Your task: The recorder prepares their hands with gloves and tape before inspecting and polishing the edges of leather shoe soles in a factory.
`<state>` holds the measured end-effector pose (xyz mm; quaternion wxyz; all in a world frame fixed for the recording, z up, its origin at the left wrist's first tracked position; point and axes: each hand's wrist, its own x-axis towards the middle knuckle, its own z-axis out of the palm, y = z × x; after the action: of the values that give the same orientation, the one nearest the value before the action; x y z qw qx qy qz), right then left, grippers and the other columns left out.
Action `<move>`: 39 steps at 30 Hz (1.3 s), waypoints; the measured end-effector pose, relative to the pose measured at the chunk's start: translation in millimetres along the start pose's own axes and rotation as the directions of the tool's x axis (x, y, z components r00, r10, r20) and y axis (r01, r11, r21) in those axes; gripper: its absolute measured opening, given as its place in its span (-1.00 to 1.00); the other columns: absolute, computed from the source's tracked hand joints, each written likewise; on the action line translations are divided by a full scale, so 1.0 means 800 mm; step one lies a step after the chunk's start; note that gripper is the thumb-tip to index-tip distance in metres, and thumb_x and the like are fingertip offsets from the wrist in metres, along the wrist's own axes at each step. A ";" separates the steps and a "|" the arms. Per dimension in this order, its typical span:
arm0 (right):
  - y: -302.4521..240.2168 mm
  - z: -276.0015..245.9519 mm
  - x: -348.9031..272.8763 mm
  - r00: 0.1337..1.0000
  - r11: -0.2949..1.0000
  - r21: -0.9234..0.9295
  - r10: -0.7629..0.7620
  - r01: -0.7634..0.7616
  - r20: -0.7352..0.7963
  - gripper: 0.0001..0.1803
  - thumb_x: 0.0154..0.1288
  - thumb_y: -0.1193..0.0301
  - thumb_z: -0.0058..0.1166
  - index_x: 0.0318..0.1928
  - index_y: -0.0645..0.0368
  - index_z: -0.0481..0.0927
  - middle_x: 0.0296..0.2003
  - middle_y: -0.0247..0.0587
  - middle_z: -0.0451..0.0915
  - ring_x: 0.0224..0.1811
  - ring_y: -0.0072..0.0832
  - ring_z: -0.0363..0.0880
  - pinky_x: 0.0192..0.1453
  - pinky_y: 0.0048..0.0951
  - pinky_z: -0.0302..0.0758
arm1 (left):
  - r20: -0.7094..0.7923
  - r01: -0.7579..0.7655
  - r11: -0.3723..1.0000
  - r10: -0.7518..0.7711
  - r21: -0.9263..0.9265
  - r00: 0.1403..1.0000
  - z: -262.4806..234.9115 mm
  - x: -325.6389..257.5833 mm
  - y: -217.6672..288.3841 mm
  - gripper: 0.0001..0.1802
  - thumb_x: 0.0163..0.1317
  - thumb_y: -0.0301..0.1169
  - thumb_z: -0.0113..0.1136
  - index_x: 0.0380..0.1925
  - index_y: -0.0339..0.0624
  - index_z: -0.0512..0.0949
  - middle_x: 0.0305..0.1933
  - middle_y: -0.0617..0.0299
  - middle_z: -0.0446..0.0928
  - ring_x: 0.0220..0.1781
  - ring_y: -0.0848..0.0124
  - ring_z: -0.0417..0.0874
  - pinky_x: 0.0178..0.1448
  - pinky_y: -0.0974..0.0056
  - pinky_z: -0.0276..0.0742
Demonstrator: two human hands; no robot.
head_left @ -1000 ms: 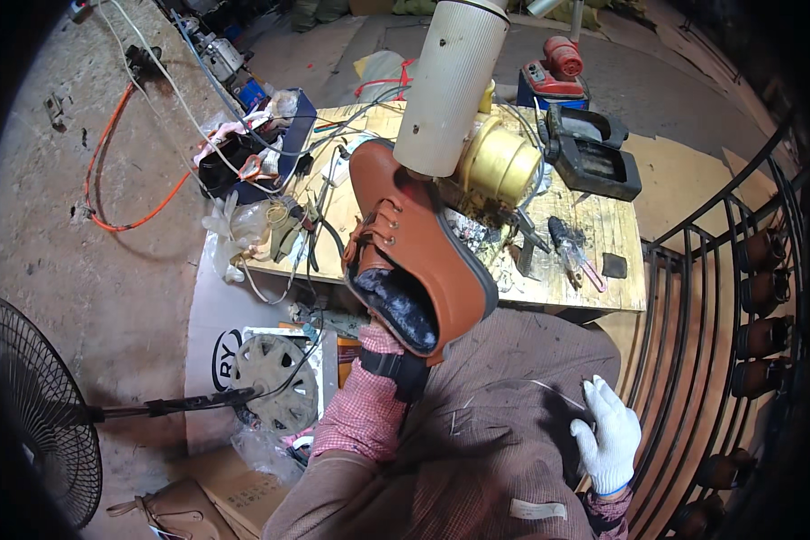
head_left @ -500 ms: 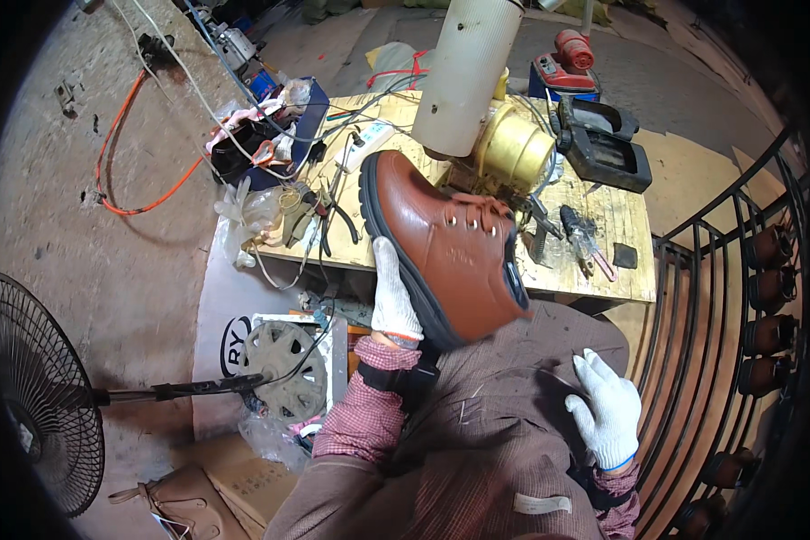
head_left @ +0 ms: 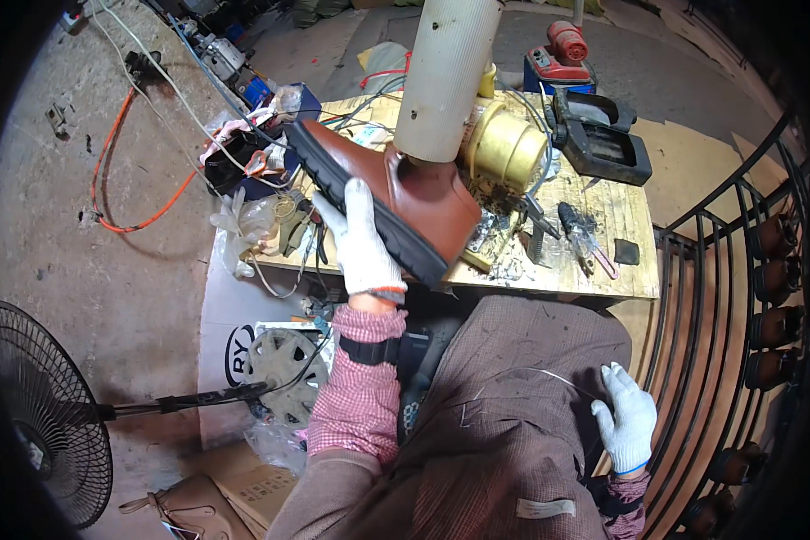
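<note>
A brown leather boot (head_left: 432, 207) with a thick black sole is tilted over the front of the work table, its toe pointing up and left. My left hand (head_left: 364, 247), in a white knit glove, holds it from below, fingers spread along the sole. The lower end of a pale ribbed tube (head_left: 447, 81) meets the boot at its opening; whether it reaches inside is hidden. Just right of the tube is a yellow round machine housing (head_left: 506, 146). My right hand (head_left: 627, 418), gloved too, rests on my right thigh with fingers stretched out, holding nothing.
On the wooden table (head_left: 634, 279) lie pliers, loose cables, a small dark pad (head_left: 626, 252) and a black two-part tray (head_left: 603, 148). A fan (head_left: 49, 414) stands at left. At right, a black metal rack (head_left: 704, 324) carries several brown shoes (head_left: 769, 328).
My left hand has raised the boot forward and left, turning its sole toward me and bringing its opening to the tube. My right hand stays on the thigh.
</note>
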<state>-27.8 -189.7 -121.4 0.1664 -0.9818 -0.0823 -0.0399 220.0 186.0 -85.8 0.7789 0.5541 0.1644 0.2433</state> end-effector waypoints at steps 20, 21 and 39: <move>-0.148 -0.016 0.232 0.769 0.781 0.046 -0.601 0.623 -0.215 -0.37 0.35 0.39 0.25 0.45 0.07 0.61 0.33 -0.08 0.69 -0.08 -0.19 0.74 0.01 -0.17 0.62 | -0.009 0.067 0.991 -0.069 -0.118 0.998 -0.003 -0.029 0.024 0.23 0.50 0.07 0.41 0.82 -0.11 -0.20 0.68 -0.05 0.29 0.50 0.12 0.53 0.53 0.06 0.51; -0.164 -0.014 0.245 0.721 0.736 0.041 -0.648 0.675 -0.246 -0.37 0.33 0.42 0.20 0.44 0.07 0.60 0.33 -0.09 0.68 -0.10 -0.22 0.74 -0.02 -0.19 0.62 | 0.015 0.078 0.991 -0.077 -0.112 0.997 -0.006 -0.040 0.022 0.23 0.50 0.07 0.41 0.82 -0.15 -0.20 0.69 -0.06 0.28 0.50 0.12 0.52 0.55 0.08 0.49; -0.027 0.024 0.028 0.994 0.972 0.232 -0.002 -0.023 0.106 -0.64 0.24 0.39 0.45 0.05 0.13 0.78 -0.17 -0.06 0.79 -0.12 -0.02 0.79 -0.02 -0.07 0.69 | 0.236 0.248 0.884 -0.162 -0.397 0.958 -0.099 -0.020 -0.035 -0.08 0.58 0.33 0.12 0.70 0.02 0.25 0.73 0.15 0.32 0.69 0.10 0.37 0.75 -0.11 0.30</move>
<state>-8.4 -159.3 -130.4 0.2760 -0.9567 -0.0898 0.0231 170.3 231.4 -139.0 0.9140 0.3728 0.0880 0.1333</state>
